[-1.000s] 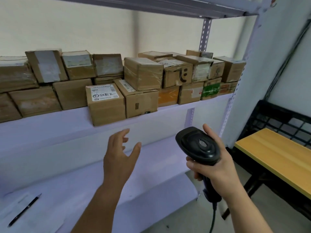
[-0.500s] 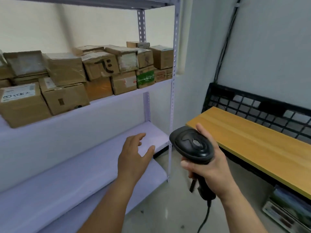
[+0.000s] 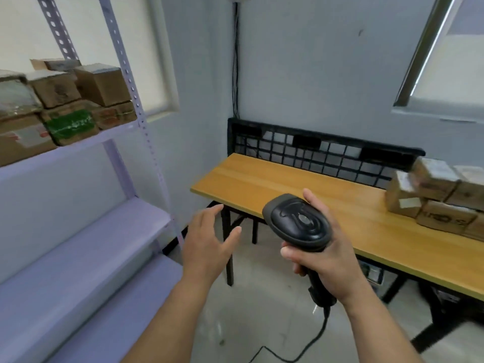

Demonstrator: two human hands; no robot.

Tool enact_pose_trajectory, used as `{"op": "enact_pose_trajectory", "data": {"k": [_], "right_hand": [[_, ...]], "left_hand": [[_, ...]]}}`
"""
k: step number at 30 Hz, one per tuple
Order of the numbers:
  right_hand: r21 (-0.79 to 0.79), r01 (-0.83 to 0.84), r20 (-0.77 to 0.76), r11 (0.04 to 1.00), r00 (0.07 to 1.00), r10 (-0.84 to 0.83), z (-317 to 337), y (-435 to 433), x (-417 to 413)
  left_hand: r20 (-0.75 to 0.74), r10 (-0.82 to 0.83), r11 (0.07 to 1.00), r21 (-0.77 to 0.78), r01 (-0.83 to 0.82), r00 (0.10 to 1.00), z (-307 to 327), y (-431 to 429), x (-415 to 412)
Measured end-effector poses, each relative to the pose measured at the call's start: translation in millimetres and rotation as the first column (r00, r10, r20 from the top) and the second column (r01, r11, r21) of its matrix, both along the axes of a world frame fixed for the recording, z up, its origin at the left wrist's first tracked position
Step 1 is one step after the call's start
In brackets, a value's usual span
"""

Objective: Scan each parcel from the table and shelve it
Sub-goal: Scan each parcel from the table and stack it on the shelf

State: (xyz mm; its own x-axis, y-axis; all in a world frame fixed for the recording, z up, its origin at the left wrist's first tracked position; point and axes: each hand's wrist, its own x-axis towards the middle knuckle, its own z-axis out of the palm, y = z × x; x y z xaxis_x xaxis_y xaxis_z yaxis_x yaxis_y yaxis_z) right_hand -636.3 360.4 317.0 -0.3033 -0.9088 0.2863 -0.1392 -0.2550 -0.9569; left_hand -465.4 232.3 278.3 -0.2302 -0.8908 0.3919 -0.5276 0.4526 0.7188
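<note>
Black scanner (image 3: pixel 298 222), gripped in right hand (image 3: pixel 323 263). Left hand (image 3: pixel 207 244) spread, holding nothing. Cardboard parcels (image 3: pixel 434 195) stacked on wooden table (image 3: pixel 275 184).

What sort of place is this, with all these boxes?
Likely a small parcel storeroom: taped cardboard parcels fill a metal shelf rack, a further stack waits on a wooden table, and the right hand grips a corded barcode scanner.

tabletop (image 3: pixel 275 184) bare left, parcels (image 3: pixel 434 197) right
</note>
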Motion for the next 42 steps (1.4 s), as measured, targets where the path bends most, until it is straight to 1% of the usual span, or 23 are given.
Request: {"op": "enact_pose_trajectory", "data": {"k": [7,15,22,30,35,38,42], "right_hand": [[0.003,0.229,-0.014,0.973,0.973,-0.229,-5,52,-64],[0.045,0.464,-0.026,0.885,0.886,-0.463,-17,87,-138],[0.098,0.576,-0.04,0.812,0.817,-0.575,-25,73,-215],[0.157,0.629,-0.057,0.762,0.776,-0.629,-23,22,-317],[0.189,0.687,-0.079,0.702,0.723,-0.686,-28,-2,-370],[0.211,0.718,-0.093,0.663,0.69,-0.718,-32,-13,-395],[0.238,0.752,-0.099,0.615,0.648,-0.755,-36,-21,-424]], "left_hand": [[0.04,-0.221,0.975,-0.006,0.222,0.974,1,13,-96],[0.091,-0.427,0.904,0.014,0.427,0.9,-6,28,-198],[0.143,-0.519,0.854,0.074,0.514,0.842,-21,2,-288],[0.187,-0.568,0.823,0.105,0.559,0.801,-28,-64,-396],[0.217,-0.611,0.79,0.104,0.605,0.761,-30,-99,-459],[0.204,-0.647,0.761,0.115,0.639,0.734,-33,-109,-494],[0.185,-0.712,0.702,0.149,0.697,0.678,-35,-113,-532]]}}
